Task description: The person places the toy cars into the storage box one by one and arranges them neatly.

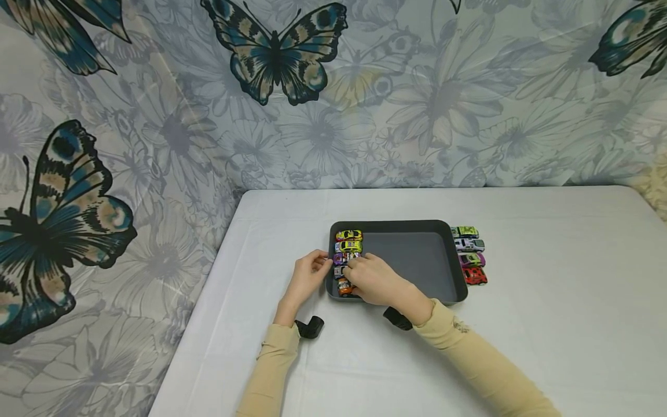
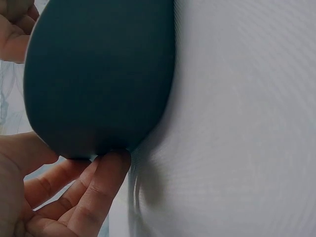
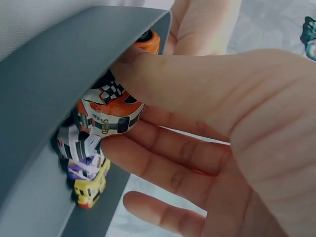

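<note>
A dark grey tray [image 1: 411, 260] holds several toy cars in a column along its left side. At the lower end of that column, my right hand [image 1: 376, 280] holds an orange and white toy car [image 3: 106, 116] between thumb and fingers. Beyond it lie a white and black car [image 3: 76, 142], a purple car [image 1: 347, 258] and yellow cars [image 1: 348, 247]. My left hand [image 1: 310, 273] touches the tray's left end from outside. In the left wrist view its fingertips [image 2: 116, 160] rest against the outer wall, with the thumb beside the rim.
Right of the tray stand a green car [image 1: 465, 231], a silver car [image 1: 470, 245], a purple and green car [image 1: 473, 259] and a red car [image 1: 475, 275]. A white cloth [image 1: 552, 336] covers the table. Behind it hangs butterfly-patterned fabric [image 1: 323, 145].
</note>
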